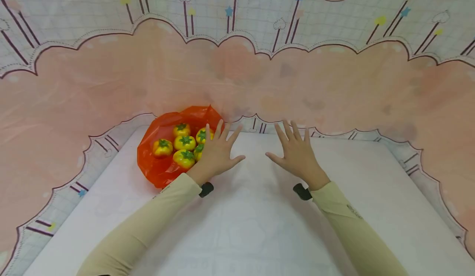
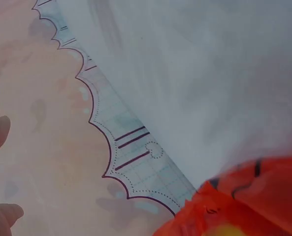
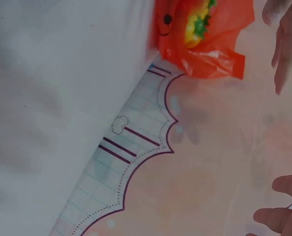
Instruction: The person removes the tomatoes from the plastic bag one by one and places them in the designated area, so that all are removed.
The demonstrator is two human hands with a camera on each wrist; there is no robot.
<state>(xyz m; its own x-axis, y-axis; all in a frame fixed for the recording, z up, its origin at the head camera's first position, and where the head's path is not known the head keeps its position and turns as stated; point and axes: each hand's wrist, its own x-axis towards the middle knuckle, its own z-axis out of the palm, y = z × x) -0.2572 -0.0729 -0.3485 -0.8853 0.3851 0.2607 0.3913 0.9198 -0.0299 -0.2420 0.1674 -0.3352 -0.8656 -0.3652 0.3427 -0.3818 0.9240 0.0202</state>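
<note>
In the head view an orange-red plastic bag (image 1: 148,167) lies spread open at the left of the white table. Several glossy yellow persimmon-like fruits (image 1: 184,143) with green leafy tops sit in it. My left hand (image 1: 217,152) is held over the bag's right side with its fingers spread, hiding some of the fruit. To the right, my right hand (image 1: 298,156) also spreads its fingers above the bare tabletop. Neither hand holds anything. Part of the bag (image 2: 264,201) shows in the left wrist view; the right wrist view catches one fruit (image 3: 197,29) inside it.
The white table (image 1: 237,235) extends under both arms. Behind and around it hangs or lies a peach cloth (image 1: 259,82) with a scalloped, candle-like print. A dark wrist strap piece (image 1: 206,189) sits by the left cuff, another (image 1: 302,192) by the right.
</note>
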